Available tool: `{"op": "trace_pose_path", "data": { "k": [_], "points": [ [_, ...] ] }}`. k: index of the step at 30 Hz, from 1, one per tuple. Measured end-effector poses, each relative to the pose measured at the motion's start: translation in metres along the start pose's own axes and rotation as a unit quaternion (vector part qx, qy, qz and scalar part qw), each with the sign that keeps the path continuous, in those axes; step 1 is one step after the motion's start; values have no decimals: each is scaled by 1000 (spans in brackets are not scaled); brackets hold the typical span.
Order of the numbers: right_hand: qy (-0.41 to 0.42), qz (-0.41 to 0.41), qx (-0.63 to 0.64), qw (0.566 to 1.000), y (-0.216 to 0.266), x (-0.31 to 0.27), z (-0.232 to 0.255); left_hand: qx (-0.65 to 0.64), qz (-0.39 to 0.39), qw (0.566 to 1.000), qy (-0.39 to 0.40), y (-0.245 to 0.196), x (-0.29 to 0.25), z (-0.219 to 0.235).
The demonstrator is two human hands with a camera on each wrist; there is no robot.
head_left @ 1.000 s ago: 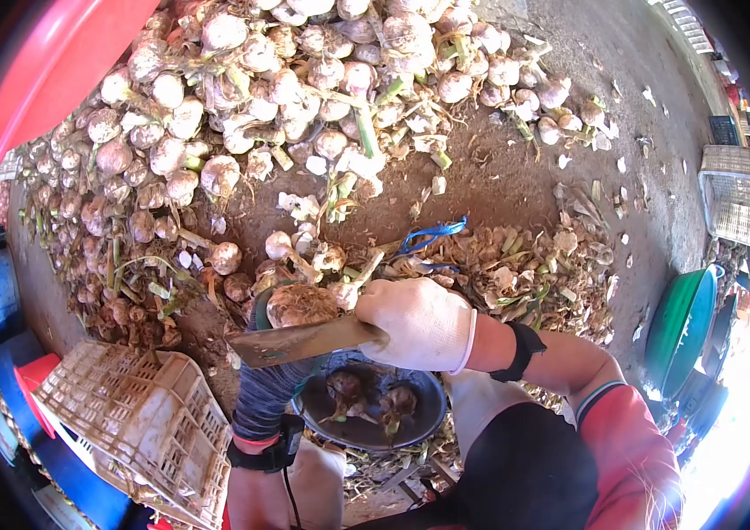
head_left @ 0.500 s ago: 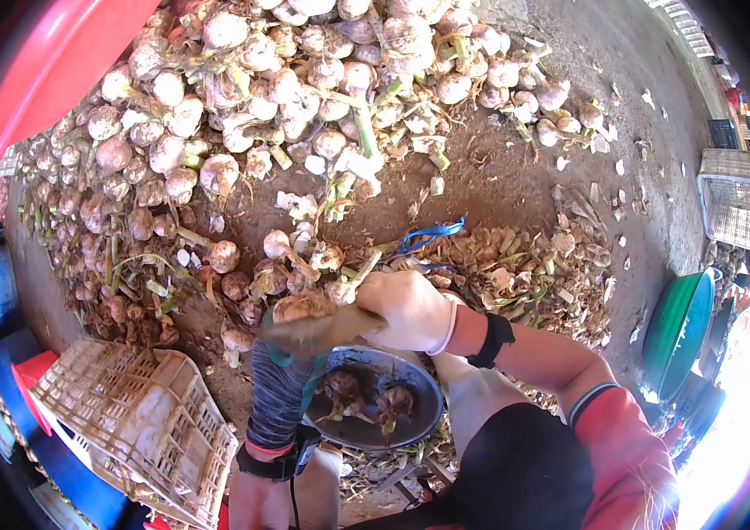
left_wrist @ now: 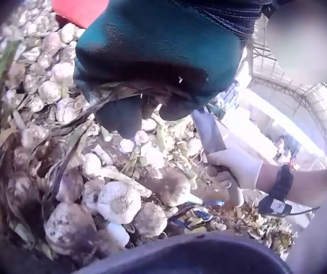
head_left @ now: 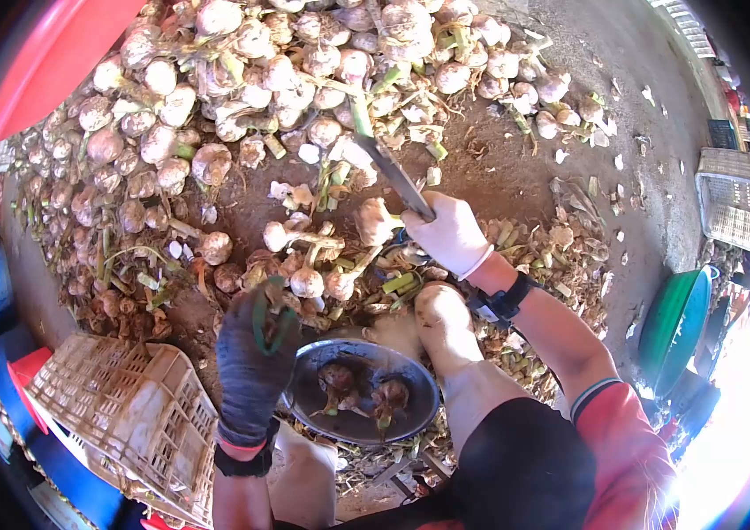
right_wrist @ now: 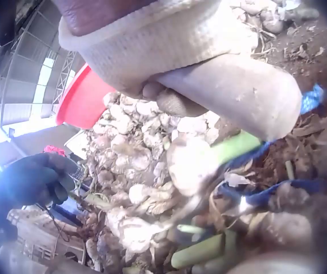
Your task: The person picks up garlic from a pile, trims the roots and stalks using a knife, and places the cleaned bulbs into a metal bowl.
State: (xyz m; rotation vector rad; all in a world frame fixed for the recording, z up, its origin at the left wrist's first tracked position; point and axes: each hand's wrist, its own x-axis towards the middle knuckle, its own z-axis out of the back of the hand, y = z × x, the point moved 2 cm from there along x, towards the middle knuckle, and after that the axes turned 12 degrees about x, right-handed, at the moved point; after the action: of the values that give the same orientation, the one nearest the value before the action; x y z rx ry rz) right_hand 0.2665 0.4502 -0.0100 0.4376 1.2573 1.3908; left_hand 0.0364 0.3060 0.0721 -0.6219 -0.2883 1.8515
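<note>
In the head view my left hand [head_left: 257,349], in a dark grey and teal glove, is left of the metal basin [head_left: 366,435]. The left wrist view shows its gloved fingers [left_wrist: 123,117] curled round dry brown leaves [left_wrist: 69,151] that hang down. My white-gloved right hand [head_left: 451,237] grips a knife [head_left: 395,177], its blade pointing up and left over the ground. Just left of that hand lies a garlic bulb [head_left: 375,221] with its stem; the right wrist view shows this bulb [right_wrist: 191,165] below the blade [right_wrist: 249,94]. Two bulbs [head_left: 390,397] sit in the basin.
A large garlic heap [head_left: 251,79] spreads beyond my hands, with a red tub [head_left: 57,71] at upper left. A slatted crate [head_left: 128,415] stands at lower left, a green basin [head_left: 675,327] at right. Stem and skin scraps [head_left: 560,256] lie beyond my knee.
The knife has swung away from the left hand, up and right. The bulb that was at the left hand is no longer seen there; one now lies by the right hand. My left hand moved slightly left.
</note>
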Motion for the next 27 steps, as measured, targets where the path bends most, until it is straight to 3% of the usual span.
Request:
{"op": "trace_pose_path", "data": {
  "k": [1,4,5,7,9,11,13,15,17,18,19,21,23,24,25,26,27],
  "points": [
    [-28,3,-2,1000,-3,0,6,-4,-4,1000,3,-5,10,0],
    [-90,2,17,996,-13,-3,21,194,-161,962,-107,-30,45,-13],
    [-107,-5,18,994,-17,-2,26,144,-143,978,-48,-38,58,-22],
    [-133,12,27,991,-17,-9,33,202,-204,954,-93,-57,74,-48],
    [-136,-39,69,988,-25,-13,36,184,-218,958,-3,-67,97,-83],
    [-125,-28,62,990,-21,-20,38,185,-245,951,-29,-63,103,-126],
    [-86,-36,55,994,-22,-27,36,215,-211,954,-16,-55,107,-160],
    [-54,-36,34,997,-17,-33,35,181,-231,956,-24,-61,112,-153],
    [-49,27,29,998,-9,-38,35,-19,-134,989,55,-50,114,-149],
    [-48,24,31,998,-5,-40,35,-218,-59,968,109,-54,104,-131],
    [-34,49,4,998,1,-40,34,-216,-57,969,109,-48,97,-124],
    [-15,81,-18,996,7,-38,27,-289,21,947,139,-34,85,-107],
    [-3,162,-3,987,8,-37,16,-301,29,943,138,-36,68,-82],
    [11,119,-46,992,4,-33,8,-326,60,930,160,-42,58,-63],
    [55,7,-92,994,-12,-22,3,-351,88,914,182,-44,50,-53],
    [60,-21,-91,994,-12,-21,4,-275,-11,953,123,-36,46,-43],
    [64,-50,-89,993,-11,-22,5,-272,-7,955,119,-29,44,-40]
  ]
}}
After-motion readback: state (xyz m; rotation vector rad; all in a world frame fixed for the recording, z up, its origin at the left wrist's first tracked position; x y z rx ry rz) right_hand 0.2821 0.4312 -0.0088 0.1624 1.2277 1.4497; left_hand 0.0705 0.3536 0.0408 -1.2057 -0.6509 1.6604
